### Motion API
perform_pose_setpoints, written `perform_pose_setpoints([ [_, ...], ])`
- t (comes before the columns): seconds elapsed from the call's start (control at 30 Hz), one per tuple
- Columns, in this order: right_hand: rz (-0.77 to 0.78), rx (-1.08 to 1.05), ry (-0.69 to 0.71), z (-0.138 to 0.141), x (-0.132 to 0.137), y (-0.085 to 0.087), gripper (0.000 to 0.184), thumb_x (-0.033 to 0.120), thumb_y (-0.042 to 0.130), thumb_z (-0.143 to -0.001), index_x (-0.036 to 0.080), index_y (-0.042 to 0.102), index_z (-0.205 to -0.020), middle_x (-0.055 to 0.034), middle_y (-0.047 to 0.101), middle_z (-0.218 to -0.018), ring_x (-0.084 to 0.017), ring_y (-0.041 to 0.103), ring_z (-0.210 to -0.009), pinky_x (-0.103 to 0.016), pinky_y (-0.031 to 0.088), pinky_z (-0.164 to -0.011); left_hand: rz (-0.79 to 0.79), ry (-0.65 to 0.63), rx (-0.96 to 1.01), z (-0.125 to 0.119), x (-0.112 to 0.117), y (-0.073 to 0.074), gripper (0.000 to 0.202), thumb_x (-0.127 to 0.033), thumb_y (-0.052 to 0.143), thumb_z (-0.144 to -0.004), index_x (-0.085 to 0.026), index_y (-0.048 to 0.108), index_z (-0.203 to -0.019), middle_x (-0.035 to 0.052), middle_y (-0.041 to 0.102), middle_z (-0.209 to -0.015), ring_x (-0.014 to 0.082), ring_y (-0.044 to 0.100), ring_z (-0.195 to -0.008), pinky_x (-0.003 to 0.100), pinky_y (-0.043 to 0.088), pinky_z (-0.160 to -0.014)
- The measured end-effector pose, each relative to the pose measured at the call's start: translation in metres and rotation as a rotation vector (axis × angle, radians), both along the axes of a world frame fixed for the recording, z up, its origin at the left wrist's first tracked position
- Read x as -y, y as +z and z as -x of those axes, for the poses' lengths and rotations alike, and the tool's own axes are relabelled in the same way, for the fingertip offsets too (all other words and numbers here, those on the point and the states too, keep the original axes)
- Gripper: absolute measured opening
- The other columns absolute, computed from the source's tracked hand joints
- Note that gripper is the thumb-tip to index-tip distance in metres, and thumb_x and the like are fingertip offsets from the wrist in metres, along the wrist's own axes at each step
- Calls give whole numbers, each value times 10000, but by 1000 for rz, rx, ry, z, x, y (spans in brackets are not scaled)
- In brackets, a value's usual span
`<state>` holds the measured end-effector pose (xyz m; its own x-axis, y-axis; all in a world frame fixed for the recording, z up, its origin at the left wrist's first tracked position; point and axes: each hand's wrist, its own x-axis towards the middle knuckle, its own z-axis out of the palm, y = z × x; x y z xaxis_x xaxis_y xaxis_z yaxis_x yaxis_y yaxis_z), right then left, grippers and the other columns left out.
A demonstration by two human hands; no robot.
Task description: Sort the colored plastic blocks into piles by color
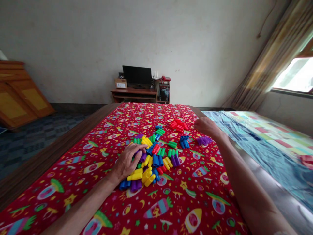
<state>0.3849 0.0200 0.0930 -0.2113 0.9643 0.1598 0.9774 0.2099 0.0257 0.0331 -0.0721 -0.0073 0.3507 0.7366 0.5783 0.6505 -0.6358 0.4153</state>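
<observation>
colourful blocks (156, 160) between both hands (207, 126); most by left hand (127, 160)

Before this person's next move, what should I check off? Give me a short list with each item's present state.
1. Left hand clear of the mixed pile: not ok; it is at the pile's left side.
2. Mixed pile all one colour: not ok; yellow, blue, green, purple and red show.
3. Red group apart from the mixed pile: ok.
4. Blue cluster apart from the purple cluster: ok.
5. Right hand empty: cannot tell; it is blurred.
</observation>
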Motion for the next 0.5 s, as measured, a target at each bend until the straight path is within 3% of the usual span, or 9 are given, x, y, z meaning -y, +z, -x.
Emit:
perform_pose_setpoints([
  [0.07, 49, -32, 138, 21, 8, 4, 253, 154, 465, -856, 139, 717, -831, -68, 676, -742, -120, 565, -651, -234, 376, -600, 11, 6, -1, 0, -1, -1, 316, -339, 364, -939, -194, 610, -1074, 56, 694, -887, 213, 626, -888, 387, 441, -967],
  [0.17, 143, -68, 337, 43, 18, -5, 221, 169, 557, -837, 163, 713, -994, -87, 710, -920, -162, 609, -797, -252, 424, -688, -6, -4, 13, 0, -1, -1, 325, -342, 356, -942, -191, 607, -1082, 61, 688, -891, 212, 625, -888, 391, 435, -976],
  [0.3, 190, 5, 336, 46, 16, -27, 334, 113, 609, -786, 179, 688, -1103, -103, 680, -1113, -204, 607, -980, -261, 446, -774, 10, 6, 7, -1, 0, 1, 324, -342, 354, -939, -194, 611, -1069, 59, 687, -882, 213, 624, -884, 381, 444, -962],
  [0.4, 215, 55, 303, 45, 10, -32, 266, 83, 534, -823, 139, 710, -1015, -93, 696, -1014, -173, 616, -897, -234, 423, -710, 18, 5, -1, -2, 2, 4, 325, -338, 349, -936, -198, 614, -1060, 54, 686, -869, 213, 625, -877, 379, 446, -959],
  [0.5, 116, 13, 268, 49, 7, -27, 226, 147, 503, -875, 125, 710, -963, -84, 699, -900, -146, 603, -772, -229, 379, -627, 13, -1, -1, -3, 3, 6, 315, -325, 353, -936, -195, 613, -1056, 54, 688, -870, 211, 625, -880, 374, 448, -952],
])
